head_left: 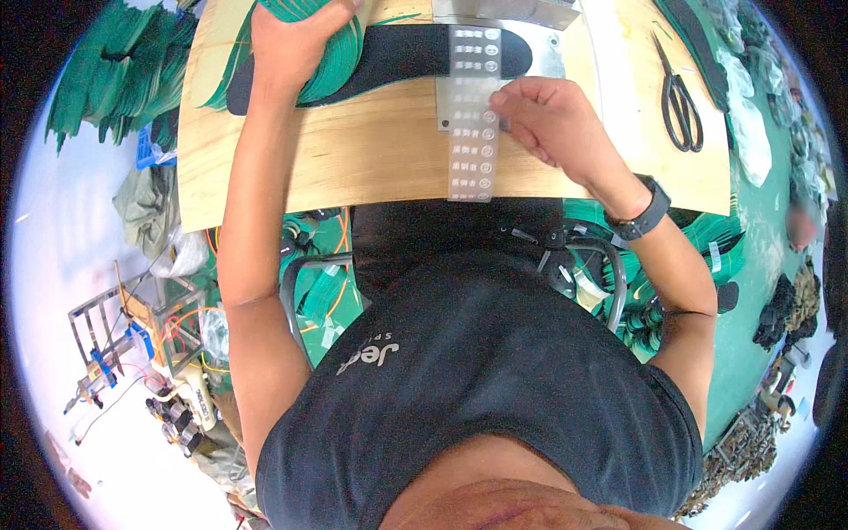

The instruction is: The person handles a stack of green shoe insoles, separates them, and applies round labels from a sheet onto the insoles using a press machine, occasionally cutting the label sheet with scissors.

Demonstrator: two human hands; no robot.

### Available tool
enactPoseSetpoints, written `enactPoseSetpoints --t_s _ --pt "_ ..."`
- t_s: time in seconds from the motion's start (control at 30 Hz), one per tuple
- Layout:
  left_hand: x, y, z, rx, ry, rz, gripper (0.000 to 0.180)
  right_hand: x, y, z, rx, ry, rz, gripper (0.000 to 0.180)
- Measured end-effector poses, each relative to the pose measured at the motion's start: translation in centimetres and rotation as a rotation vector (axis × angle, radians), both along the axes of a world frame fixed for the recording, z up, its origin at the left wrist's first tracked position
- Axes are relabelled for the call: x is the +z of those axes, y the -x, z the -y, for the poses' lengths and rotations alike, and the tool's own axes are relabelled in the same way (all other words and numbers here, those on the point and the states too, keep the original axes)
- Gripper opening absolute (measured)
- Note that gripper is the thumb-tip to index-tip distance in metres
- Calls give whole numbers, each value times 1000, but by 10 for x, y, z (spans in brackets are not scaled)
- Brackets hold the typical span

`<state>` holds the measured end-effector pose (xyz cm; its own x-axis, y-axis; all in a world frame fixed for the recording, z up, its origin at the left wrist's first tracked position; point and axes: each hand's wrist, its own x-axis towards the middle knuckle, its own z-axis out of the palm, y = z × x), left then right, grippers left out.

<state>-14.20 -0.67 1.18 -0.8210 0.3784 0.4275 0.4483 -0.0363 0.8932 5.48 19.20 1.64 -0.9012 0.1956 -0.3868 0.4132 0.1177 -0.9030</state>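
Observation:
My left hand (299, 42) is wrapped over a fanned stack of green insoles (340, 62) at the upper left of the wooden table. Partly under that stack lies a black insole (402, 55), stretched out to the right. My right hand (555, 122) pinches the right edge of a clear strip with rows of white printed transfers (473, 163). The strip lies across the insole near its rounded right end and reaches down to the table's front edge. A metal plate (552, 62) shows beneath and beside that end.
Black-handled scissors (680, 113) lie on the right of the wooden table (371, 163). A metal block (534, 11) stands at the far edge. Piles of green insoles (119, 66) are at the far left, a metal frame (132, 322) below them. Chair armrests (309, 262) flank my body.

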Motion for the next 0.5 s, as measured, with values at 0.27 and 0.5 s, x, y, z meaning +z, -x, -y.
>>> enactPoseSetpoints --t_s 0.27,0.5 --pt "-1 1 1 10 58 -22 43 -12 12 -23 -28 170 0 24" --pt "0 1 2 32 137 -97 42 -12 12 -25 -22 151 30 25"
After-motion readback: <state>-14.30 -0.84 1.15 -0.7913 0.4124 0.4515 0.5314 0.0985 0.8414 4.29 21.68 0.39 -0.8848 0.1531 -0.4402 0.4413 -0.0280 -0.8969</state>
